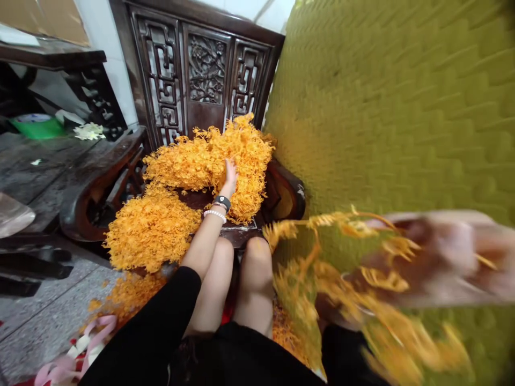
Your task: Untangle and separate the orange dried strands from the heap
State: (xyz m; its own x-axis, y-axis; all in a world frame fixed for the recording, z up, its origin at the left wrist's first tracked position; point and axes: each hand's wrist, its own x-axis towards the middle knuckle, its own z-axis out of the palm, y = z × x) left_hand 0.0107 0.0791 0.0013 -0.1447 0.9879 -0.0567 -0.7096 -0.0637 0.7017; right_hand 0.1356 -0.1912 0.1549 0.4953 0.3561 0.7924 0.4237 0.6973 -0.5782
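Note:
A mass of orange curly-petalled flowers [193, 158] is heaped on a dark carved wooden chair. My left hand [230, 174] reaches into it, fingers stretched out against the flowers, with nothing visible in its grip. Nearer on the left, another orange flower bunch [155, 230] rests by the chair's front. Close to the camera, my right hand [458, 252] is raised and smeared by motion. Its fingers close round a sprig of orange flowers [341, 222], whose stems and petals trail across the view toward my lap.
The chair's lattice back [207, 64] stands behind the flowers. A large olive-green woven-looking surface [382, 123] fills the right side. At left, a dark wooden table [40, 171] bears a green container [38, 127] and a pale flower [89, 132]. Pink ribbon [98, 335] lies low at left.

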